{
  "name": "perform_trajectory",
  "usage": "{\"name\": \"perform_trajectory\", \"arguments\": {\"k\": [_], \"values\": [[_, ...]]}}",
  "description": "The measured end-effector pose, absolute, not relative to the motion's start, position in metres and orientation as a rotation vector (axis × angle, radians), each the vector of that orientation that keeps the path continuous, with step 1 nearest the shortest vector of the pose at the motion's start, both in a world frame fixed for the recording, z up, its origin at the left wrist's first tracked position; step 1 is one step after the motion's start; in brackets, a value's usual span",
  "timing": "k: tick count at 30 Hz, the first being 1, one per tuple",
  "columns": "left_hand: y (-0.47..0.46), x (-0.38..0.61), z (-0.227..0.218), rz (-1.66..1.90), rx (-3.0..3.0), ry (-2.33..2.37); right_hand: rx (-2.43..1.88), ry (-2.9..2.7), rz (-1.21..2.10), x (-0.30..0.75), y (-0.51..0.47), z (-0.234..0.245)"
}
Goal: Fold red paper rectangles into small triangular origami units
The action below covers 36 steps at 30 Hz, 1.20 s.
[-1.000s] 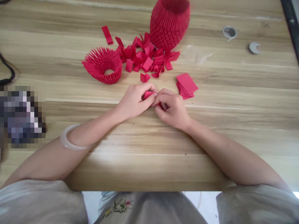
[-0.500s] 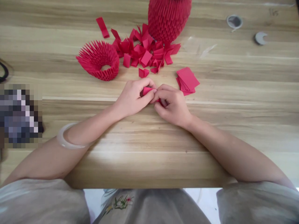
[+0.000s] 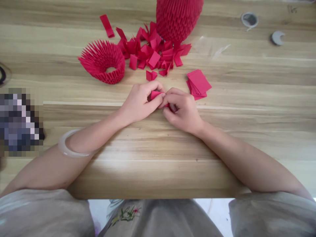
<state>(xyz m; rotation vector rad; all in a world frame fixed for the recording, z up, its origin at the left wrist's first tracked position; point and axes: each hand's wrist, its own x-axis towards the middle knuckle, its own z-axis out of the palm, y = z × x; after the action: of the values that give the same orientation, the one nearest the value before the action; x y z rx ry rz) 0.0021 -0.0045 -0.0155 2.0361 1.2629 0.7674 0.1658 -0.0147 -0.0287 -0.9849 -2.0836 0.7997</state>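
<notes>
Between my two hands is a small piece of red paper [image 3: 156,94], mostly hidden by the fingers. My left hand [image 3: 140,102] pinches it between thumb and fingers. My right hand [image 3: 184,108] is curled against the left fingertips and grips the paper's other end, where a bit of red shows under the fingers. Beyond the hands lies a loose heap of folded red paper pieces [image 3: 154,59]. A stack of flat red paper slips [image 3: 199,82] rests just past my right hand.
A red bowl-shaped ring of interlocked folded paper [image 3: 105,62] stands at the left of the heap. Behind it rises a larger red paper vase shape [image 3: 179,19]. A cable-hole ring [image 3: 249,20] and its grey cap [image 3: 277,39] are at the far right. Clear plastic scraps [image 3: 221,51] lie nearby.
The hands keep the same grip on the red paper. The whole view has shifted slightly; nothing on the table has visibly been moved.
</notes>
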Motion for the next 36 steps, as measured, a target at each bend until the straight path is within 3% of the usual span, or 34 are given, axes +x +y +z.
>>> {"name": "perform_trajectory", "arguments": {"k": [36], "values": [[-0.0046, 0.0019, -0.015, 0.72, 2.074, 1.297, -0.967, -2.085, 0.794, 0.1664, -0.0143, -0.0295]]}}
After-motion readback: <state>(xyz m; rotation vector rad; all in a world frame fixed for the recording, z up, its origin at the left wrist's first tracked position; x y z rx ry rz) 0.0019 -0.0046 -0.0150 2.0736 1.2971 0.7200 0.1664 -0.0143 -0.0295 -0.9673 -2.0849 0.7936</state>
